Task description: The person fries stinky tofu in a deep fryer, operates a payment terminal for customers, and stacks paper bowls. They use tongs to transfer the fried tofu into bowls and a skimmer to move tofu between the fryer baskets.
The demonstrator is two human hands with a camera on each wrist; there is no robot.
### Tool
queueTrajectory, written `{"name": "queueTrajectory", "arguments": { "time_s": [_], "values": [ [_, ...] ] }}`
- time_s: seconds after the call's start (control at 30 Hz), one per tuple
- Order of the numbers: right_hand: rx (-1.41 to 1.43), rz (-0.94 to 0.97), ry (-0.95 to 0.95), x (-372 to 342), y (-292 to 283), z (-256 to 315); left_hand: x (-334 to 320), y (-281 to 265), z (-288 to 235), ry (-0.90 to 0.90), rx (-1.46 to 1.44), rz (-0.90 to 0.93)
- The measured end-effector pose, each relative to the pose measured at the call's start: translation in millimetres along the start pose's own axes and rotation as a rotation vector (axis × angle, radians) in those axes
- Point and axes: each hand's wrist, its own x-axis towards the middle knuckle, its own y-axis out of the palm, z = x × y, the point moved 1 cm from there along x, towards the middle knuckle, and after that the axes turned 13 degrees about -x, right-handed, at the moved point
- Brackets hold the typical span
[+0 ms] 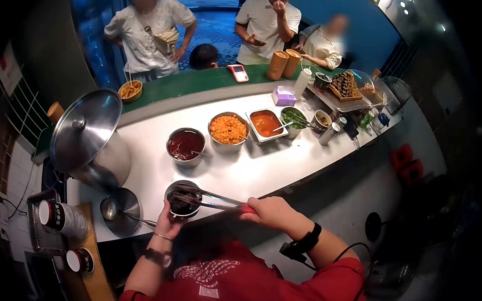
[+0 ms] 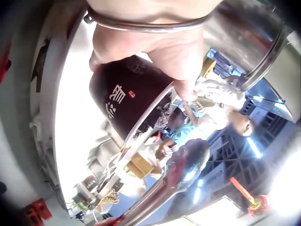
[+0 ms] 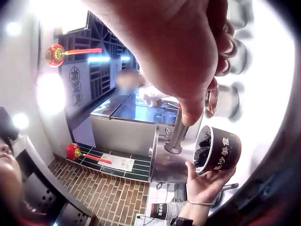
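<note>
A lidded silver metal pot (image 1: 117, 161) stands at the white desk's (image 1: 149, 152) left end. The left hand (image 1: 169, 222) grips a round black cup (image 3: 225, 148) of dark pieces (image 3: 202, 147). Long silver metal tongs (image 1: 212, 194), clasped by the right hand (image 1: 273, 212), hang over the cup's mouth.

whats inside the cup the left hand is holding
Dark pieces show inside the cup. In the head view, tongs partly cover them; anything beneath that top layer is hidden.
</note>
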Motion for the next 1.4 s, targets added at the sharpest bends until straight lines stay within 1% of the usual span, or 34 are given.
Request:
{"name": "queueTrajectory", "arguments": {
  "time_s": [0.03, 0.07, 0.1, 0.13, 0.17, 0.27, 0.33, 0.43, 0.47, 0.5, 0.53, 0.57, 0.6, 0.63, 0.67, 0.7, 0.77, 0.8, 0.87, 0.9, 0.97, 1.03, 1.1, 1.17, 1.3, 1.4],
  "values": [
    [0.038, -0.007, 0.046, -5, 10, -8, 16, -5, 7, -0.004, 0.009, -0.001],
    [0.044, -0.009, 0.049, -10, 17, -15, 32, -13, 13, -0.030, 0.035, -0.029],
    [0.072, 0.042, 0.106, -14, 24, -20, 42, -16, 16, -0.053, 0.060, -0.059],
    [0.098, 0.094, 0.162, -18, 32, -25, 41, -1, 21, -0.024, 0.110, -0.036],
    [0.100, 0.092, 0.161, -21, 41, -29, 49, -2, 22, -0.021, 0.113, -0.037],
    [0.163, 0.108, 0.239, -28, 62, -37, 73, -10, 30, -0.007, 0.045, 0.003],
    [0.173, 0.111, 0.254, -31, 69, -40, 80, -15, 29, 0.055, 0.071, 0.053],
    [0.187, 0.123, 0.273, -32, 77, -41, 87, -15, 25, 0.061, 0.058, 0.026],
    [0.178, 0.098, 0.297, -31, 75, -40, 89, -16, 23, 0.063, 0.105, 0.048],
    [0.171, 0.082, 0.307, -28, 75, -39, 86, -6, 23, 0.064, 0.114, -0.047],
    [0.156, 0.079, 0.304, -24, 75, -39, 82, 1, 23, 0.101, 0.172, -0.103],
    [0.145, 0.050, 0.311, -20, 72, -35, 81, 2, 22, 0.128, 0.213, -0.081],
    [0.138, 0.004, 0.286, -16, 74, -34, 83, -4, 23, 0.151, 0.241, -0.122],
    [0.104, 0.001, 0.266, -12, 69, -30, 78, 2, 23, 0.163, 0.246, -0.127],
    [0.081, 0.051, 0.258, -6, 69, -29, 82, -4, 23, 0.148, 0.194, -0.129],
    [0.063, 0.055, 0.237, -2, 67, -26, 77, 5, 23, 0.167, 0.161, -0.126],
    [0.021, 0.051, 0.180, 7, 67, -21, 69, 6, 23, 0.173, 0.111, 0.010],
    [0.011, 0.059, 0.179, 10, 66, -19, 61, 12, 24, 0.171, 0.098, 0.009],
    [-0.064, 0.101, 0.113, 21, 61, -10, 39, 29, 22, 0.127, 0.127, -0.080],
    [-0.072, 0.104, 0.111, 26, 58, -7, 31, 35, 22, 0.128, 0.119, -0.080],
    [-0.159, 0.131, 0.100, 35, 53, -1, 20, 45, 23, 0.057, 0.067, -0.071],
    [-0.179, 0.136, 0.086, 43, 46, 2, 15, 48, 24, 0.032, 0.030, -0.090],
    [-0.198, 0.139, 0.072, 52, 34, 6, 17, 41, 25, 0.008, -0.004, -0.107],
    [-0.288, 0.201, 0.025, 62, 18, 13, 27, 23, 27, -0.027, 0.077, -0.103],
    [-0.363, 0.239, -0.027, 88, 0, 22, 29, 22, 30, 0.001, 0.057, -0.110],
    [-0.471, 0.223, -0.158, 106, -8, 35, 30, 21, 31, 0.001, 0.042, -0.113]
  ]
}}
